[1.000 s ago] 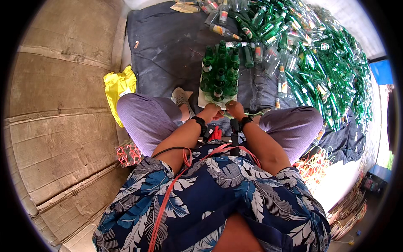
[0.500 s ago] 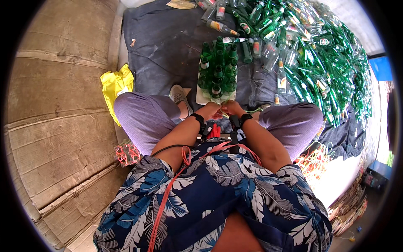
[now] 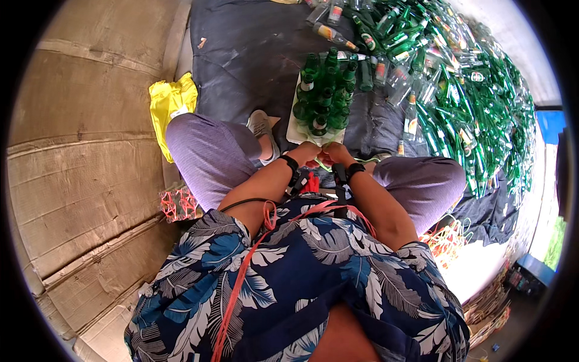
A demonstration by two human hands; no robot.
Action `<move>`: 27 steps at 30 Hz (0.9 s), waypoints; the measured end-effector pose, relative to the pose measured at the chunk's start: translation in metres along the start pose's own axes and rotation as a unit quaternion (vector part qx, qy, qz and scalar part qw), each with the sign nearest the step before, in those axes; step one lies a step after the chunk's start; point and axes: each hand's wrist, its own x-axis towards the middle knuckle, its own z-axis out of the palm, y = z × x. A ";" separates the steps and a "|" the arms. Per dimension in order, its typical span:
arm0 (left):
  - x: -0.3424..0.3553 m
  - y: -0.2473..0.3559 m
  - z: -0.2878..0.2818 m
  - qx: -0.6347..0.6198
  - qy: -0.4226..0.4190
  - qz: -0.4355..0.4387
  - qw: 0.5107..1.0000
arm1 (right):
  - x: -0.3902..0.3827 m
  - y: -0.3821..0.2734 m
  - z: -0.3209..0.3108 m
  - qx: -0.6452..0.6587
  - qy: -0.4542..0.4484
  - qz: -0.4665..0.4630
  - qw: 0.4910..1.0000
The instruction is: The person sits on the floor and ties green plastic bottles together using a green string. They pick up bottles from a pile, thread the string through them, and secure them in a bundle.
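**Much of the handwork is hidden from us**

We cannot make out the fingertips: the left hand (image 3: 307,153) and right hand (image 3: 335,154) cover them, along with part of the thin green strap (image 3: 324,165). Front bottles block our view of those behind in the standing green bottles (image 3: 326,96). The top edge crops the bottle heap (image 3: 449,84), whose labels are too small for us.

Dark sheet (image 3: 241,60) on floor. Loose bottle heap (image 3: 476,108) over its far right corner. Yellow bag (image 3: 170,105) at left edge, beside cardboard panels (image 3: 90,114). Strap tangle (image 3: 449,238) off near right corner, blue-topped box (image 3: 532,273) further right.
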 end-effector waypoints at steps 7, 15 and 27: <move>0.007 -0.011 -0.003 0.023 -0.013 0.001 1.000 | 0.000 -0.015 -0.015 0.211 -0.029 -0.078 0.974; 0.017 -0.013 -0.012 0.120 0.028 0.063 0.990 | -0.003 -0.036 -0.014 0.345 -0.117 0.239 0.900; 0.026 -0.016 -0.021 0.062 0.047 0.066 0.995 | 0.004 -0.056 -0.038 0.517 -0.150 0.314 0.782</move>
